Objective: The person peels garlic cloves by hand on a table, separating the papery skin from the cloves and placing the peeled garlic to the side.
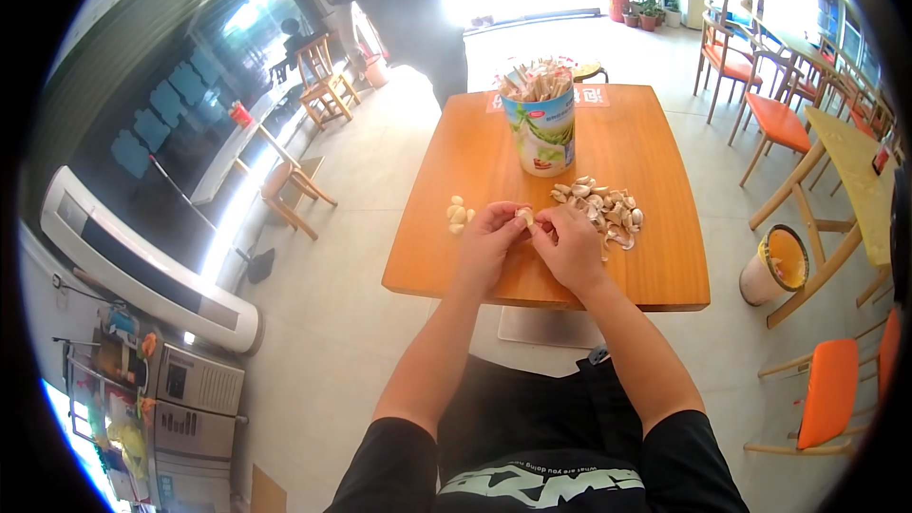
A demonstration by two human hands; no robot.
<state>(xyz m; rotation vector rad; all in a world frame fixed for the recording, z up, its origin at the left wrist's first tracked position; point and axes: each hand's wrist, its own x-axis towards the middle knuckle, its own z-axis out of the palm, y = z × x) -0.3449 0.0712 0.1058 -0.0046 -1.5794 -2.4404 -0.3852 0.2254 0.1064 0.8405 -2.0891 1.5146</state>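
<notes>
Between the fingertips of both hands is a garlic clove, pale and partly covered by the fingers. My left hand pinches it from one side, and my right hand grips it from the other, just above the wooden table. Left of my left hand lies a small group of peeled garlic cloves. A larger heap of unpeeled garlic cloves spreads beside and beyond my right hand, which hides part of it.
A tall printed tub packed with wrapped sticks stands at the table's far side. Another person stands beyond it. Orange-seated chairs and a waste bin are on the right; a wooden chair is on the left.
</notes>
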